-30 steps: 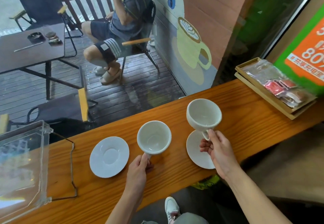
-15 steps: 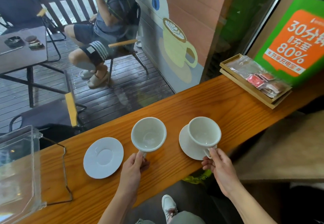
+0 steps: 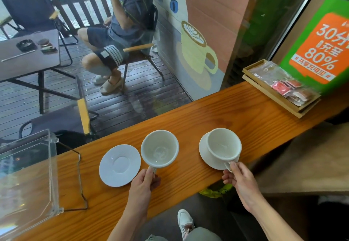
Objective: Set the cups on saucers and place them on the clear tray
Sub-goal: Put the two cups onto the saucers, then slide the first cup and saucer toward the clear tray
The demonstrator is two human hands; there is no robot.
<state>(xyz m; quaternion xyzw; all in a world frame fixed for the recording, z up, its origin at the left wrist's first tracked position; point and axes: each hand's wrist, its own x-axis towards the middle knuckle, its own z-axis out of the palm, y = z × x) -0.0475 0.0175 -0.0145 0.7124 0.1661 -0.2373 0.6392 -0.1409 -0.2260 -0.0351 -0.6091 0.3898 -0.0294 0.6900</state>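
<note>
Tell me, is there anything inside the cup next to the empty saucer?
Empty. The cup in the left hand shows only its bare white bottom, no drink.

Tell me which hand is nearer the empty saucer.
Left. The left hand holds a cup just beside the empty saucer; the right hand is farther right, at the other cup's handle.

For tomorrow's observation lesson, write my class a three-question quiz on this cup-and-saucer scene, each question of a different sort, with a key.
1. True or false: the right cup sits over its saucer.
2. Which hand holds a cup beside, not on, a saucer? A) left hand B) right hand
3. Fill in: the clear tray lies at the counter's ___ end.

Key: 1 true; 2 A, the left cup is beside the empty saucer; 3 left.
</note>
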